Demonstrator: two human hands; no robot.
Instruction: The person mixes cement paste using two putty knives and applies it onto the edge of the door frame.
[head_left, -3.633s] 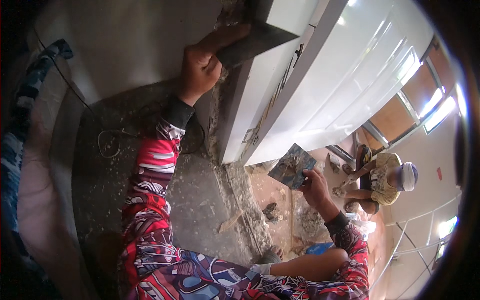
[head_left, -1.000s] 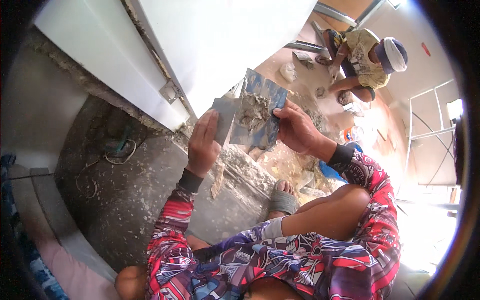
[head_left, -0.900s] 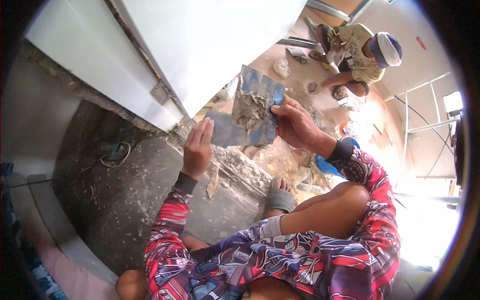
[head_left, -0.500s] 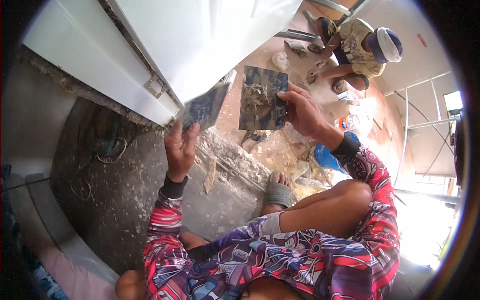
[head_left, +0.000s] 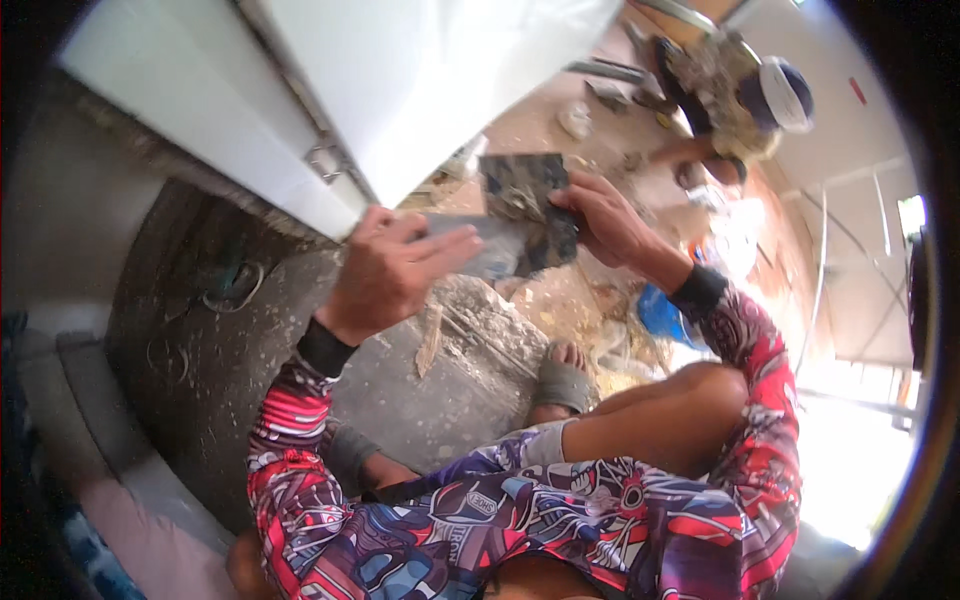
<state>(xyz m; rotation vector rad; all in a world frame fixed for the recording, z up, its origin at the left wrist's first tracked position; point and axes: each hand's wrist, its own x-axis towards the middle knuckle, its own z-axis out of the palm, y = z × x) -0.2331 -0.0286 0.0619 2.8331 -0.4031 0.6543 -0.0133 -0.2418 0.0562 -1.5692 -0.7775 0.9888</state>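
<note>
Two overlapping plates (head_left: 530, 178) near door edge (head_left: 450, 140)

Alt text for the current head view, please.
Left hand holds a flat grey blade overlapping a dark plate bearing grey paste, held by the right hand; contact is unclear. White door at top, co-worker at upper right.

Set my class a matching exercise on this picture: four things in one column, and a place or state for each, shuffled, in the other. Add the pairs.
Column one
1. left hand
2. right hand
3. metal hinge
4. tan sliver

Column two
A. at the gap between the white door and its frame
B. holding the dark plate with paste on it
C. lying on the dark grey floor
D. holding the lighter grey blade, fingers extended

Pairs: 1-D, 2-B, 3-A, 4-C
</note>
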